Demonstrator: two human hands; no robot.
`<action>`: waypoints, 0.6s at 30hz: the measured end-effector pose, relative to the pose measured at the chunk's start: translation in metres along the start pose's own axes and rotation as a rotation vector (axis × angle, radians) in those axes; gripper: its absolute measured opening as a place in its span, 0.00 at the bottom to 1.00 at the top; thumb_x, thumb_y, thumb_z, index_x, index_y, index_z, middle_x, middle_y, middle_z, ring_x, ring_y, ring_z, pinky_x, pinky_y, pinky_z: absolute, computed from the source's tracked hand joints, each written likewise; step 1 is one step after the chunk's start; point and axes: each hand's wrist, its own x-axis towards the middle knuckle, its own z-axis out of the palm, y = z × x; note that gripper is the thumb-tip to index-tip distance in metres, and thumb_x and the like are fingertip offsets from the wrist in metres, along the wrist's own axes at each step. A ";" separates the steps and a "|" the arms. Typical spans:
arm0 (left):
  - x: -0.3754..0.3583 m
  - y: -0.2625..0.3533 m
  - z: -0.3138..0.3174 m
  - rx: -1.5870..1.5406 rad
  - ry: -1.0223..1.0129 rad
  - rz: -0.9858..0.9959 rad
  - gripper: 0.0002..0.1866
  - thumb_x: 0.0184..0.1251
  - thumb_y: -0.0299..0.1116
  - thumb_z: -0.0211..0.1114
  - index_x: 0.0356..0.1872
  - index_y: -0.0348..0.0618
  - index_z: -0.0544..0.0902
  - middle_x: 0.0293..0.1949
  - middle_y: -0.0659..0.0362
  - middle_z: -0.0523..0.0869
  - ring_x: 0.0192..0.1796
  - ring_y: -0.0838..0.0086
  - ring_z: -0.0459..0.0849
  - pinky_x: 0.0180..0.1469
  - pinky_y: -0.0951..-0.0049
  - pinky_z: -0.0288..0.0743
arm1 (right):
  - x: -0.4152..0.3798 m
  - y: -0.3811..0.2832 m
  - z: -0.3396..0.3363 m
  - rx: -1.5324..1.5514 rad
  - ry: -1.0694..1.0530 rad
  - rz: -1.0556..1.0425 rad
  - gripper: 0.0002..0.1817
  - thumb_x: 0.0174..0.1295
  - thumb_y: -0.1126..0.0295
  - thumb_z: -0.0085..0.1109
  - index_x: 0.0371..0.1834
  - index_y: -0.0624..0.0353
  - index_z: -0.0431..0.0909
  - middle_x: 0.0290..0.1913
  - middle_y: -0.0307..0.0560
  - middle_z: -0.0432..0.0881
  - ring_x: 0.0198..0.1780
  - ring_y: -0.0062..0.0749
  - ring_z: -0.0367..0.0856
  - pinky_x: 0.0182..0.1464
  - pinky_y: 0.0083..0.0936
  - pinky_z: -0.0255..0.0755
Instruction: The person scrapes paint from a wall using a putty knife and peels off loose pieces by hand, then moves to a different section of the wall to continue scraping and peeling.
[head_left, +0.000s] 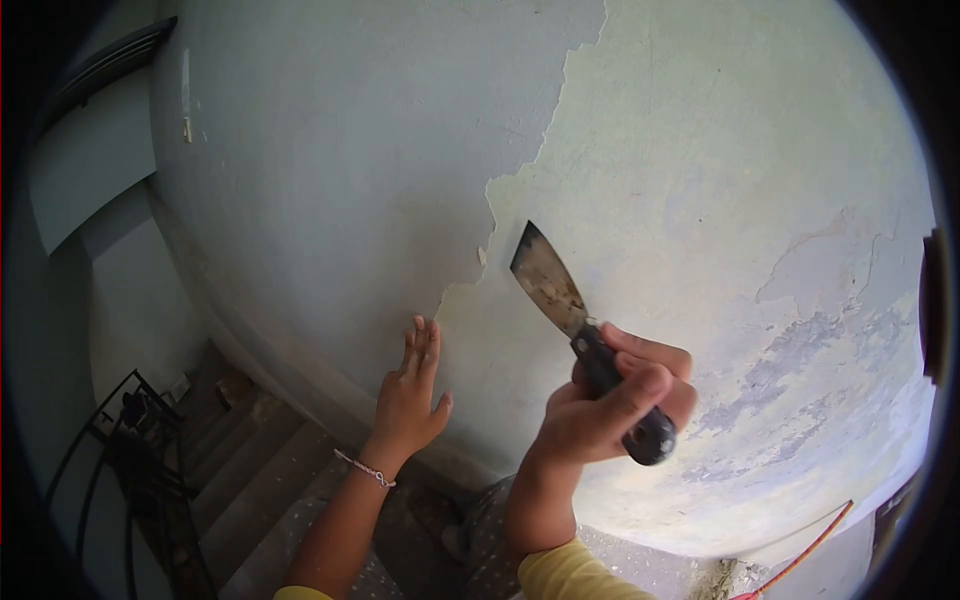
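Note:
My right hand [620,395] is wrapped round the black handle of a putty knife [552,280]. Its stained metal blade points up and to the left, in front of the pale, scraped part of the wall [660,200]. Lower left of the blade, my left hand [410,385] has its fingers stretched upward, fingertips right at the ragged paint edge. That edge runs up the wall between the grey paint [350,180] on the left and the paler surface on the right. A small flake [482,256] sticks out along it.
Stairs [255,455] go down at the lower left beside a dark metal railing [130,460]. Rough grey patches [790,380] mark the wall at right. An orange cord or rod [810,545] slants near the bottom right.

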 end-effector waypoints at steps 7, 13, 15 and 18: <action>0.002 0.003 -0.003 0.013 0.003 0.005 0.54 0.56 0.30 0.67 0.79 0.42 0.41 0.79 0.40 0.47 0.77 0.45 0.57 0.52 0.63 0.78 | -0.018 0.024 0.016 0.053 -0.019 0.018 0.19 0.74 0.59 0.52 0.29 0.62 0.63 0.28 0.49 0.78 0.25 0.27 0.77 0.29 0.22 0.76; 0.001 0.001 -0.010 0.001 -0.064 -0.017 0.55 0.57 0.29 0.67 0.79 0.44 0.38 0.79 0.43 0.44 0.78 0.47 0.52 0.60 0.58 0.76 | 0.004 -0.006 -0.005 0.230 0.082 0.221 0.20 0.74 0.60 0.49 0.28 0.64 0.67 0.32 0.54 0.81 0.26 0.28 0.79 0.29 0.18 0.75; 0.002 0.001 -0.007 0.007 -0.071 -0.014 0.55 0.56 0.29 0.67 0.79 0.44 0.39 0.79 0.43 0.44 0.78 0.47 0.52 0.60 0.58 0.76 | -0.010 0.013 0.009 0.177 0.042 0.153 0.17 0.71 0.67 0.53 0.25 0.66 0.71 0.31 0.51 0.81 0.26 0.27 0.79 0.29 0.19 0.74; 0.001 0.002 -0.004 0.000 -0.009 0.022 0.54 0.55 0.31 0.67 0.80 0.44 0.41 0.79 0.42 0.49 0.77 0.46 0.57 0.53 0.61 0.79 | -0.041 0.036 0.022 0.117 -0.302 0.244 0.14 0.70 0.68 0.56 0.27 0.65 0.76 0.29 0.49 0.81 0.25 0.27 0.77 0.27 0.20 0.70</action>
